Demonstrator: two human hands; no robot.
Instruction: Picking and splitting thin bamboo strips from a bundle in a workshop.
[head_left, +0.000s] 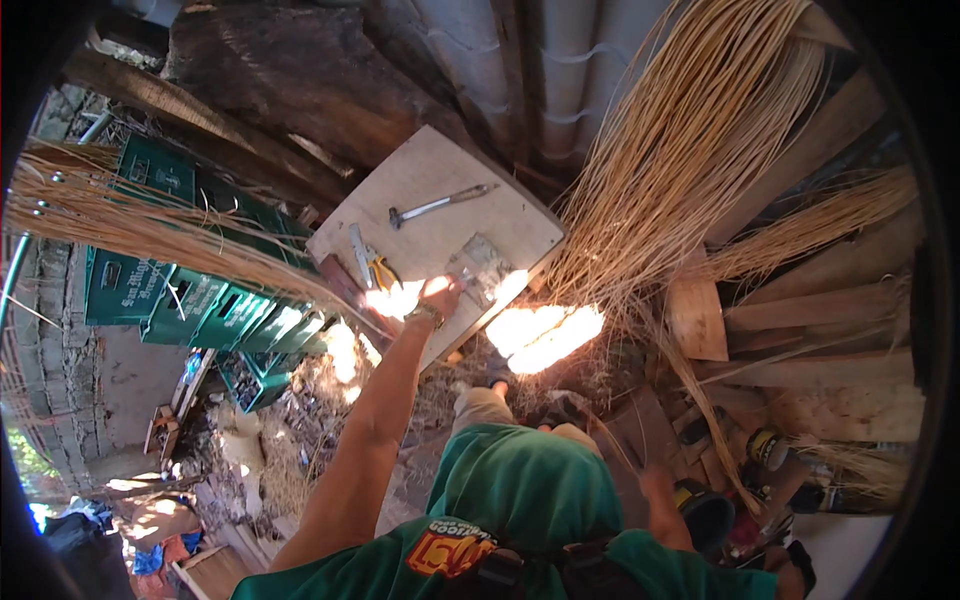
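Note:
My left hand (437, 298) reaches onto a pale wooden board (430, 165) and rests by a flat grey metal plate (484, 258). Its fingers look closed, but glare hides what they hold. Just left of it lie yellow-handled pliers (381, 273) and a narrow metal blade (357, 242). Farther up the board is a hammer (440, 204). Low at my right side, my right hand (656, 484) appears closed on a thin rattan strand (612, 442), which curves up toward my knees. The fingers of that hand are small and blurred.
Long rattan bundles (690, 130) hang down at the board's right; another bundle (140, 215) juts in from the left over stacked green crates (205, 305). A dark bucket (703, 515) stands near my right arm. Wood planks (810, 315) lean at right. Shavings (300, 440) litter the floor.

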